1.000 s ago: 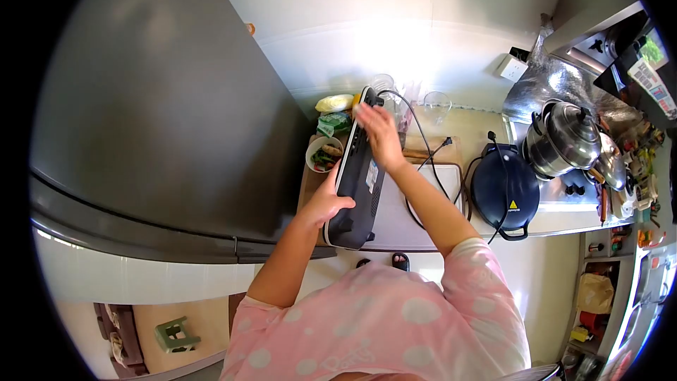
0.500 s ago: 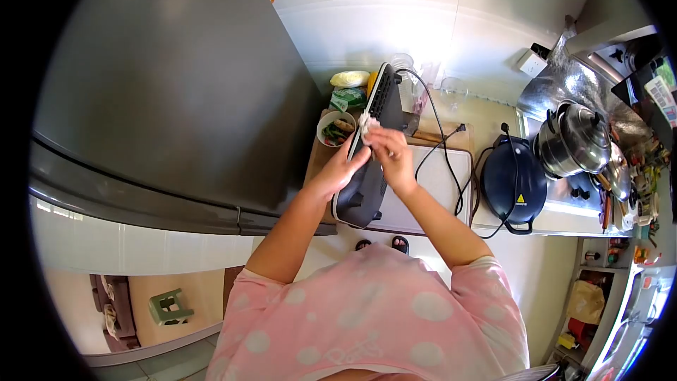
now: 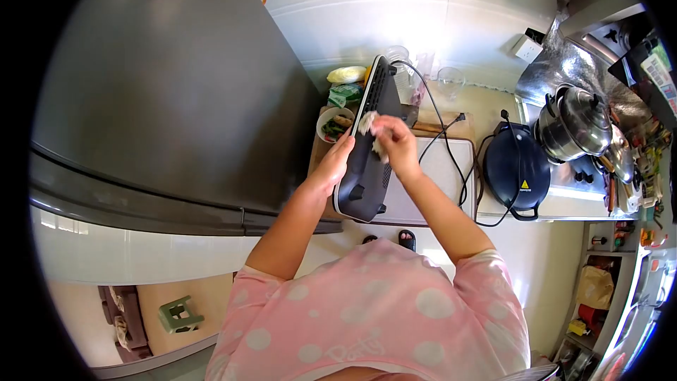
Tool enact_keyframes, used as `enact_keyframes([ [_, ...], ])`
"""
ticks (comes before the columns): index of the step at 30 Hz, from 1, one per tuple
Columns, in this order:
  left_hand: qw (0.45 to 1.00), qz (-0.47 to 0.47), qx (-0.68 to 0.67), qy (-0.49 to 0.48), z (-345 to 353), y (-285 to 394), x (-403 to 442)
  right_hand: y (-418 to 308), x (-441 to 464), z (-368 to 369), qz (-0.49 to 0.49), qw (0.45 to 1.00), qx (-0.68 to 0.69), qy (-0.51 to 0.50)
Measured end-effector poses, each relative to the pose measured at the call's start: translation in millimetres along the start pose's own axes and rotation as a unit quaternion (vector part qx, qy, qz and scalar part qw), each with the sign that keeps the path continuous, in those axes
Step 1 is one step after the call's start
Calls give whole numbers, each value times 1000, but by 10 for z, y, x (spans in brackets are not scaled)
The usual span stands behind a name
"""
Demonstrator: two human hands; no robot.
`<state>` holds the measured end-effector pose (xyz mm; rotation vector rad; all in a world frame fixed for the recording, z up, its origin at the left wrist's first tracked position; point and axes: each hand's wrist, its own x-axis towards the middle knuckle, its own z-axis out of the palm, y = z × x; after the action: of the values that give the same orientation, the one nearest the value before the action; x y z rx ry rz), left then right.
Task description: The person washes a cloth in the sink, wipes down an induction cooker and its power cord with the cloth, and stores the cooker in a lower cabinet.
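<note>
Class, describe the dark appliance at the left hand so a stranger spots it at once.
From the big grey fridge, go right to the counter. There the left hand rests against a tilted dark appliance, near the right hand with its pale cloth. Its long, boxy body sets it apart from the round blue appliance farther right.

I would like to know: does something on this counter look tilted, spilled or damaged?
Yes: the black appliance is tipped up instead of lying flat, with its small feet exposed. The left hand is against it, so this seems deliberate. I see no clear spill or damage.
</note>
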<state>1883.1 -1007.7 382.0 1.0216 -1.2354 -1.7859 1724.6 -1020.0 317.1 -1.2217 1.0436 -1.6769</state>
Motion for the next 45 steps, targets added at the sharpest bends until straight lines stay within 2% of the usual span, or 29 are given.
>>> enact_keyframes([
  [1,1000,-9,-8,8,21,36,-22,-60,77,31,39,999,30,18],
  [2,1000,-2,1,-12,-49,-32,26,5,115,42,3,1000,11,-1],
  [5,996,-62,-63,1,-273,-284,180,-240,39,65,-107,981,-157,-46],
  [6,982,-169,-78,-4,-237,-140,135,-318,-39,119,-118,982,-144,-41],
  [9,989,-130,-58,-38,-205,0,101,-485,-283,165,-156,967,-150,-134],
  [13,991,-104,-84,-19,-25,221,-22,-650,-511,228,-165,958,-128,-198],
  [17,990,-94,-102,-35,-213,-1,105,-736,-659,276,-152,949,-121,-249],
  [18,984,-110,-127,-62,-162,129,40,-764,-675,286,-165,942,-109,-271],
  [21,997,-46,-27,-54,-107,49,86,-773,-753,310,-202,928,-131,-285],
  [22,993,-53,-59,-89,-153,50,108,-752,-795,326,-211,925,-149,-277],
  [25,995,-34,2,-91,-150,28,105,-796,-958,337,-248,902,-226,-273],
  [26,996,-52,-18,-70,-143,41,103,-779,-1020,335,-263,893,-258,-257],
  [31,995,13,85,-43,-112,113,45,-583,-1241,362,-304,882,-281,-225],
  [35,997,-13,64,-46,-178,101,57,-314,-1362,328,-303,897,-241,-214],
  [38,997,-36,58,-45,-252,91,89,-7,-1519,273,-249,921,-234,-186],
  [41,995,-6,74,-61,-282,99,101,164,-1648,229,-182,949,-208,-151],
  [45,996,-35,66,-54,-325,102,111,447,-1803,204,-103,976,-172,-81],
])
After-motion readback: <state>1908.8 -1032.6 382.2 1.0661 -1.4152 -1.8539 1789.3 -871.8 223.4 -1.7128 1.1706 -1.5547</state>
